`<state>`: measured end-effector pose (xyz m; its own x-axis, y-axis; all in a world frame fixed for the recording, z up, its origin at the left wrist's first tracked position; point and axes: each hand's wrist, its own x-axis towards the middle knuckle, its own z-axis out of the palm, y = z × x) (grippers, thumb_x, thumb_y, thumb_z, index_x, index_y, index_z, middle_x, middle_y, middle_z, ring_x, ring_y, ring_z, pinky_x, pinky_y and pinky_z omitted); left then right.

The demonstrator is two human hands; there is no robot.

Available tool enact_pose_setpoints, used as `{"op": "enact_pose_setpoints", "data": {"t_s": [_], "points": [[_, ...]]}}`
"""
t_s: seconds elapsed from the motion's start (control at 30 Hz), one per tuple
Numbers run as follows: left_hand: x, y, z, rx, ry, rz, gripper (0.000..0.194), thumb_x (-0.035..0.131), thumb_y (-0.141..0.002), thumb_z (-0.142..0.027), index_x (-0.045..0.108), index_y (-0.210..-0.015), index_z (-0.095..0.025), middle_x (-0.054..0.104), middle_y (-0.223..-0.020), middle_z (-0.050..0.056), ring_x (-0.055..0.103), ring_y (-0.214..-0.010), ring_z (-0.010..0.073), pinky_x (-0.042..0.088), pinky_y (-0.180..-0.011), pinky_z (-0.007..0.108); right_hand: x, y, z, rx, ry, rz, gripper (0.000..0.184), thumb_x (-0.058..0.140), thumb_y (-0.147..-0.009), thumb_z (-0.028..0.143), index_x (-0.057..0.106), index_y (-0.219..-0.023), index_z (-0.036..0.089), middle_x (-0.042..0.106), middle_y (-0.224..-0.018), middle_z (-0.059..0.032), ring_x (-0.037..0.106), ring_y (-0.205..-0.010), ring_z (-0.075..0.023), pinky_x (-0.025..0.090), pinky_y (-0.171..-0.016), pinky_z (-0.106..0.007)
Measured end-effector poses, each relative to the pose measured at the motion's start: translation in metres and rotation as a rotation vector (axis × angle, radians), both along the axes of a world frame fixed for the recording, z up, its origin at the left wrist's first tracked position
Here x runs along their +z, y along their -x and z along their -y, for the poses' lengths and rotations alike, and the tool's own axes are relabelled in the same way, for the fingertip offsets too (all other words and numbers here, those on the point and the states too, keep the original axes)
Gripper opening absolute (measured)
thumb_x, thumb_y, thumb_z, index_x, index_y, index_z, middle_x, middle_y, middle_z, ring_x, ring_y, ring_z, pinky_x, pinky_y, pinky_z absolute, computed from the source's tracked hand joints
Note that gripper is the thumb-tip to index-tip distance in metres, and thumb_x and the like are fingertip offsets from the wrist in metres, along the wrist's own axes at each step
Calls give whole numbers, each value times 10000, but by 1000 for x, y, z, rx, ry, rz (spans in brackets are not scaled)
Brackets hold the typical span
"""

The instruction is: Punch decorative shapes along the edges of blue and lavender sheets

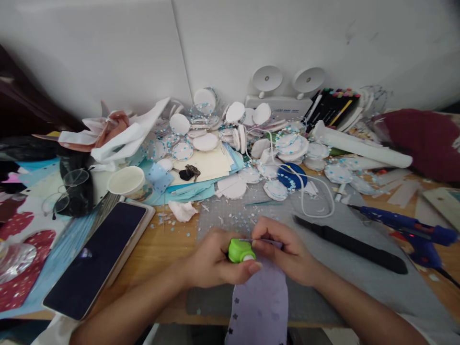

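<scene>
My left hand (219, 256) is wrapped round a small green craft punch (240, 250), its thumb beside the white part. Between the fingers of my right hand (283, 249) is pinched the upper edge of a purple paper strip (260, 302). The punch sits at that same edge, close to my right fingertips. Along the strip's left side runs a row of small flower-shaped holes. The strip hangs down over the front edge of the table. Under both hands lies a grey cutting mat (309, 292).
A black craft knife (352, 247) and a blue glue gun (406, 223) lie at right. White discs with blue beads (204, 141) crowd the back, before a white twin-head lamp (278, 105). A phone (97, 258), a paper cup (126, 181) and glasses (61, 203) are at left.
</scene>
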<state>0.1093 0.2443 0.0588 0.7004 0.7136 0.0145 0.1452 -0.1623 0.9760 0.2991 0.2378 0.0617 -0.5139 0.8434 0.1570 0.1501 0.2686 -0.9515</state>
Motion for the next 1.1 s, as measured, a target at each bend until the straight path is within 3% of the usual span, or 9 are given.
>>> {"op": "enact_pose_setpoints", "data": {"t_s": [0.37, 0.5, 0.67, 0.77, 0.87, 0.97, 1.1], "points": [[-3, -4, 4, 95, -25, 59, 302, 523, -760, -286, 335, -548, -183, 293, -466, -69, 260, -416, 44, 206, -370, 167, -3, 5, 2, 59, 124, -59, 177, 472, -932, 325, 488, -802, 205, 442, -697, 35, 414, -629, -100, 323, -549, -210], [-4, -3, 3, 96, 18, 81, 310, 514, -784, -289, 344, -551, -178, 292, -483, -67, 259, -433, 46, 209, -385, 172, -2, 2, 3, 58, 133, -93, 100, 494, -912, 316, 501, -960, 229, 508, -816, 8, 508, -742, -126, 404, -630, -224], [-6, -5, 2, 128, 102, 114, 362, 511, -803, -329, 325, -532, -177, 266, -500, -67, 234, -457, 51, 201, -403, 184, 1, -1, -2, 87, -152, 55, 522, 637, -804, 191, 449, -1278, 305, 584, -1103, -34, 563, -979, -179, 444, -845, -304], [-9, -6, -1, 110, 157, 91, 393, 511, -818, -375, 336, -528, -175, 242, -499, -71, 211, -458, 54, 174, -400, 190, 2, -1, -5, 90, -263, 168, 472, 654, -808, 207, 520, -1251, 300, 634, -1001, -27, 587, -912, -169, 451, -805, -288], [-11, -6, -5, 104, 191, 105, 410, 486, -836, -439, 386, -545, -168, 281, -520, -60, 250, -475, 64, 209, -422, 194, -1, 0, -6, 37, -244, 175, 385, 630, -841, 231, 549, -1213, 289, 655, -1006, -25, 602, -903, -167, 455, -797, -284], [-7, -5, -9, 150, 286, 182, 384, 469, -833, -500, 520, -664, -160, 435, -605, -23, 377, -537, 95, 303, -475, 204, -4, 0, -7, -74, -184, 144, 360, 619, -848, 228, 535, -1192, 295, 640, -1020, -18, 597, -915, -169, 459, -798, -283], [3, -3, -14, 187, 518, 308, 279, 632, -742, -421, 591, -866, -175, 565, -791, 6, 505, -685, 129, 392, -587, 210, -9, 0, -10, -226, -25, -30, 363, 602, -853, 225, 457, -1176, 304, 567, -928, -4, 571, -824, -147, 473, -698, -249]]}}
